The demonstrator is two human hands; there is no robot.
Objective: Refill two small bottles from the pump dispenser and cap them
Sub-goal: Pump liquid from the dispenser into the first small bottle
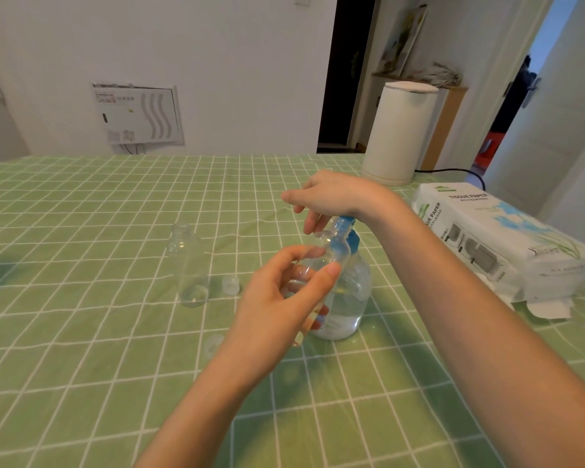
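Looking through the head camera from my desk: what surface am I working over?

I see a tabletop (81,214) under a green cloth with a white grid, wrinkled a little towards the far edge. Behind it stand a pale wall with a white wall panel (137,113), a dark doorway (345,72) and, far right, a white door (537,130).

What sits on that cloth?

A white cylindrical appliance (399,133) stands at the far right with a black cord (453,170) trailing off it. Nearer lies a tissue pack (480,228).

And my hands?

My left hand (277,298) has thumb and fingers curled round a small bottle (331,251), clear and uncapped, tilted with its neck up by the blue pump head (347,221). My right hand (331,197) lies over that pump head near the wrist, fingers loose and hanging, gripping nothing. The pump dispenser (348,309) stands upright just behind the left hand, clear liquid in its lower part.

The other bottle?

The second small bottle (189,268) stands upright and open, well left of the dispenser. One cap (231,286) sits just beside it, and another cap (213,342) lies near my left wrist.

Any writing?

"TISSUE PAPER" is printed on the pack's top and side. The panel's print and a small mark on the dispenser are too small to read.
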